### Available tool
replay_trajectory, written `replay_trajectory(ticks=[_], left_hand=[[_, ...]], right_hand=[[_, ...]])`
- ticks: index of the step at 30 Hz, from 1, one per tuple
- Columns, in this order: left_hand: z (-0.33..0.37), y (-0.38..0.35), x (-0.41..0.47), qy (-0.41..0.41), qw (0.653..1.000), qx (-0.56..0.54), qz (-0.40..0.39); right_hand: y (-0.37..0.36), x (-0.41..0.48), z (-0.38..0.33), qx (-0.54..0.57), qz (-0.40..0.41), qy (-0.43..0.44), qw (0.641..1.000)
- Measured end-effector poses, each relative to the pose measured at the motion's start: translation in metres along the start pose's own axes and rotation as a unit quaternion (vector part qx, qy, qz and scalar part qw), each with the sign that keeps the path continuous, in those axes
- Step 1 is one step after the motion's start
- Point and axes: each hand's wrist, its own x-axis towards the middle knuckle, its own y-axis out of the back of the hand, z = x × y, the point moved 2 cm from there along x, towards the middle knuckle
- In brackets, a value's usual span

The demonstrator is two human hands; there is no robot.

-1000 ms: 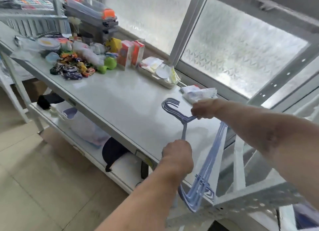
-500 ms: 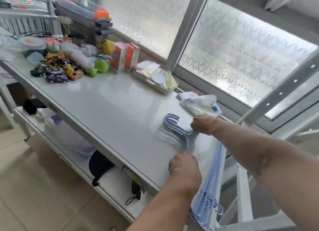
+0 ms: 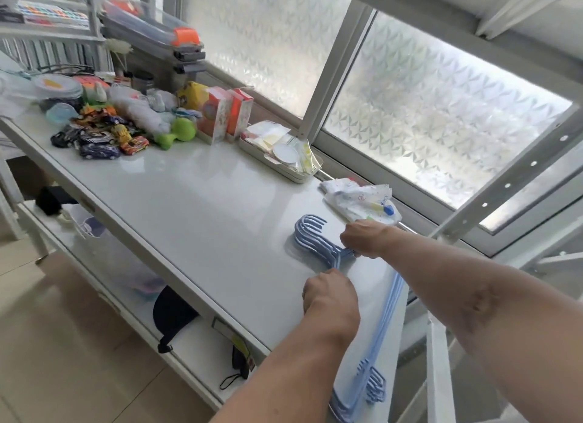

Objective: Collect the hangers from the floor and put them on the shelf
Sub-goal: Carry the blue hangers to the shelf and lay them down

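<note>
A bundle of blue hangers [image 3: 318, 242] is gripped by 2 hands, left hand [image 3: 331, 293] and right hand [image 3: 362, 238], at the shelf [image 3: 189, 195] corner (hooks resting flat).

Light is being reflected by the glossy, smooth white shelf [image 3: 195, 201]; smooth pale-blue plastic is being shown by the hangers [image 3: 315, 236]; the window glass [image 3: 426, 116] is frosted and patterned.

Your white shelf [image 3: 189, 201] carries blue hangers [image 3: 318, 242] lying flat at its right end, a plastic packet [image 3: 359, 201] just beyond them, a tray [image 3: 284, 157] by the window, boxes [image 3: 227, 113] and toy cars [image 3: 101, 138] farther left.
</note>
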Motion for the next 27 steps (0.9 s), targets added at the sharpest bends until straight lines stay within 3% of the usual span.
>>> replay_trajectory(ticks=[13, 19, 27], left_hand=[[0.014, -0.005, -0.004, -0.002, 1.0, 0.008, 0.001], [0.005, 0.002, 0.013, 0.064, 0.992, -0.102, 0.032], [0.012, 0.007, 0.022, 0.055, 0.989, -0.128, 0.042]], right_hand=[[0.001, -0.002, -0.006, -0.058, 0.012, 0.042, 0.997], [0.003, -0.003, -0.01, -0.041, 0.036, 0.042, 0.998], [0.004, 0.002, -0.013, -0.038, 0.051, 0.077, 0.995]])
